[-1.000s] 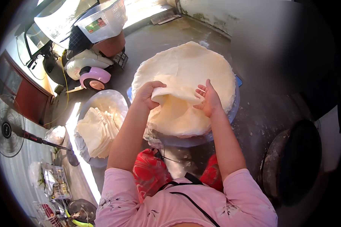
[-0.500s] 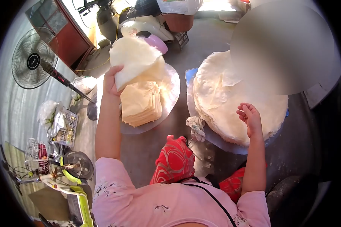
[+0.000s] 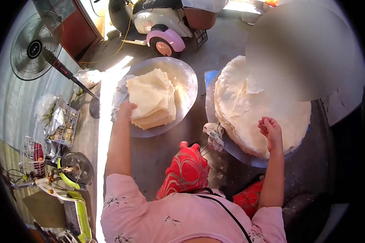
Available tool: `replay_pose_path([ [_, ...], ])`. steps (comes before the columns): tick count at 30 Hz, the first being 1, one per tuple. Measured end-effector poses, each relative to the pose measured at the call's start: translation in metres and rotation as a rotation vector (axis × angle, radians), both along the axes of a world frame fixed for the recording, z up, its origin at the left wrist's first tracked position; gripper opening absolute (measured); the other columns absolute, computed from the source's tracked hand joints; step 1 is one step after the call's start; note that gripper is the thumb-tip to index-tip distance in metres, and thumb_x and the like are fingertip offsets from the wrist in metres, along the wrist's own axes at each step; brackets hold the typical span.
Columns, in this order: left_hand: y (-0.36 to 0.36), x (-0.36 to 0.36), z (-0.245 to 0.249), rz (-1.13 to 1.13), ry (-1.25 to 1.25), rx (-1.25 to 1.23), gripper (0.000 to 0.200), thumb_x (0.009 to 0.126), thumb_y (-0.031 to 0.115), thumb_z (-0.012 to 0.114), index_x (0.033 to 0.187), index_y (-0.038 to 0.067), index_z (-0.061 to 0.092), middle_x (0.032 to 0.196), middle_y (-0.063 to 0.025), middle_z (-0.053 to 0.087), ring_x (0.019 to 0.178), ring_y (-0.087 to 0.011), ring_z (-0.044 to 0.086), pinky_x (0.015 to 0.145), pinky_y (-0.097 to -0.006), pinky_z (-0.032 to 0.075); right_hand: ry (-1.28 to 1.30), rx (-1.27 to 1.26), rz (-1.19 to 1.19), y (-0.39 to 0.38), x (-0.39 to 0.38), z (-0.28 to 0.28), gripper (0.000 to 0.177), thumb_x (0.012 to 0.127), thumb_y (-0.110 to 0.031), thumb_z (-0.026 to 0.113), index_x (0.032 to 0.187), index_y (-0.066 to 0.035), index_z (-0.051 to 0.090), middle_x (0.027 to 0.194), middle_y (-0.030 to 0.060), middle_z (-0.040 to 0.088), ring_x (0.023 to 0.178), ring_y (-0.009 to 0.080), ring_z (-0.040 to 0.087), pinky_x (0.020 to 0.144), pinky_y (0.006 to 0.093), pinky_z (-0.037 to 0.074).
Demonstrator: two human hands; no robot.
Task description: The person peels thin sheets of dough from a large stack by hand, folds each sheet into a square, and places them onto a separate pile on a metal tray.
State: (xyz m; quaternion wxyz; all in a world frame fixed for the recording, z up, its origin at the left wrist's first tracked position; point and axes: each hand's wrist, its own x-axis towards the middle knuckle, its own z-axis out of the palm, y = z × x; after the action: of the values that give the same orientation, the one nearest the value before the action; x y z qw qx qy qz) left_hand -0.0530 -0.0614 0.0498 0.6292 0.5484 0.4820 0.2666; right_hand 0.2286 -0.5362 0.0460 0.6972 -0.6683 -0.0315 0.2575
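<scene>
Our left hand (image 3: 127, 110) touches the near-left edge of the stacked sheets (image 3: 150, 91) on the tray (image 3: 189, 77); we cannot tell whether its fingers pinch any. Our right hand (image 3: 271, 130), half curled, looks empty. Each sheet seems light, limp (probably tearable), best held flat-fingered by a corner.

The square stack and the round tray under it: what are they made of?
The square stack looks like thin dough sheets, matte and soft: its pale layers look wavy at the edges. The round tray may be metal or plastic: its smooth surface shines, but I can't tell which.
</scene>
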Motion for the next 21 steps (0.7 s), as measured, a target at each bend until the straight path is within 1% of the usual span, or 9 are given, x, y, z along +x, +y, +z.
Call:
replay_pose_path([
  [7, 0.014, -0.006, -0.004, -0.109, 0.164, 0.112, 0.038, 0.072, -0.005, 0.055, 0.109, -0.007, 0.051, 0.102, -0.0172, 0.059, 0.087, -0.0289, 0.060, 0.078, -0.0387, 0.048, -0.073, -0.038, 0.046, 0.001, 0.002, -0.004, 0.015, 0.091, -0.020, 0.053, 0.100, -0.010, 0.058, 0.090, 0.0002, 0.063, 0.080, 0.0084, 0.059, 0.070, 0.0220, 0.045],
  [9, 0.006, -0.001, 0.012, -0.003, -0.142, -0.358, 0.035, 0.073, -0.004, 0.054, 0.108, -0.006, 0.050, 0.099, -0.0182, 0.059, 0.084, -0.0282, 0.062, 0.075, -0.0375, 0.051, -0.080, -0.042, 0.048, 0.002, 0.001, -0.001, 0.015, 0.091, -0.020, 0.053, 0.100, -0.010, 0.058, 0.089, 0.0000, 0.063, 0.080, 0.0082, 0.059, 0.070, 0.0218, 0.045],
  [10, 0.012, 0.001, 0.009, -0.005, -0.137, -0.358, 0.035, 0.073, -0.004, 0.054, 0.108, -0.006, 0.050, 0.099, -0.0182, 0.059, 0.084, -0.0282, 0.062, 0.075, -0.0375, 0.051, -0.089, -0.047, 0.055, 0.002, 0.000, -0.001, 0.015, 0.091, -0.020, 0.052, 0.100, -0.009, 0.059, 0.089, -0.0002, 0.063, 0.080, 0.0080, 0.059, 0.070, 0.0216, 0.045],
  [13, 0.044, 0.010, 0.000, 0.026, -0.467, -0.505, 0.031, 0.077, -0.001, 0.053, 0.107, -0.005, 0.049, 0.096, -0.0177, 0.058, 0.084, -0.0263, 0.062, 0.073, -0.0361, 0.054, -0.083, -0.051, 0.055, 0.004, 0.000, -0.001, 0.014, 0.091, -0.019, 0.052, 0.099, -0.009, 0.059, 0.088, -0.0003, 0.063, 0.079, 0.0079, 0.058, 0.069, 0.0214, 0.044],
  [15, 0.055, 0.013, 0.003, -0.101, -0.670, -0.557, 0.026, 0.079, 0.002, 0.052, 0.104, -0.005, 0.048, 0.093, -0.0150, 0.058, 0.083, -0.0247, 0.062, 0.072, -0.0348, 0.056, -0.108, -0.047, 0.067, 0.005, 0.000, -0.003, 0.014, 0.091, -0.019, 0.052, 0.098, -0.009, 0.059, 0.088, -0.0004, 0.063, 0.079, 0.0077, 0.058, 0.069, 0.0214, 0.044],
  [17, 0.055, 0.009, 0.004, -0.124, -0.658, -0.551, 0.029, 0.079, 0.002, 0.053, 0.106, -0.006, 0.048, 0.097, -0.0149, 0.059, 0.083, -0.0255, 0.062, 0.071, -0.0353, 0.055, -0.134, -0.041, 0.074, 0.005, 0.000, -0.002, 0.014, 0.091, -0.019, 0.052, 0.098, -0.009, 0.059, 0.088, -0.0004, 0.063, 0.078, 0.0075, 0.058, 0.069, 0.0214, 0.044],
  [19, 0.028, -0.001, 0.012, -0.090, -0.041, -0.266, 0.032, 0.079, 0.005, 0.055, 0.109, -0.005, 0.050, 0.101, -0.0154, 0.060, 0.086, -0.0268, 0.062, 0.076, -0.0381, 0.053, -0.128, -0.067, 0.060, 0.006, -0.003, 0.001, 0.014, 0.091, -0.019, 0.052, 0.097, -0.009, 0.059, 0.087, -0.0005, 0.063, 0.078, 0.0073, 0.058, 0.069, 0.0213, 0.044],
  [20, 0.023, -0.009, 0.005, -0.205, 0.264, -0.064, 0.036, 0.077, 0.010, 0.060, 0.110, -0.004, 0.052, 0.105, -0.0174, 0.059, 0.091, -0.0305, 0.061, 0.081, -0.0421, 0.050, -0.127, -0.064, 0.056, 0.005, -0.003, 0.002, 0.014, 0.091, -0.019, 0.052, 0.097, -0.009, 0.059, 0.087, -0.0005, 0.063, 0.078, 0.0073, 0.058, 0.069, 0.0213, 0.044],
  [21, 0.014, -0.011, 0.004, -0.208, 0.265, -0.060, 0.036, 0.077, 0.010, 0.060, 0.110, -0.004, 0.052, 0.105, -0.0174, 0.059, 0.091, -0.0305, 0.061, 0.081, -0.0421, 0.050, -0.132, -0.063, 0.060, 0.005, -0.003, 0.002, 0.014, 0.091, -0.019, 0.052, 0.097, -0.009, 0.059, 0.087, -0.0006, 0.063, 0.077, 0.0072, 0.058, 0.069, 0.0213, 0.044],
])
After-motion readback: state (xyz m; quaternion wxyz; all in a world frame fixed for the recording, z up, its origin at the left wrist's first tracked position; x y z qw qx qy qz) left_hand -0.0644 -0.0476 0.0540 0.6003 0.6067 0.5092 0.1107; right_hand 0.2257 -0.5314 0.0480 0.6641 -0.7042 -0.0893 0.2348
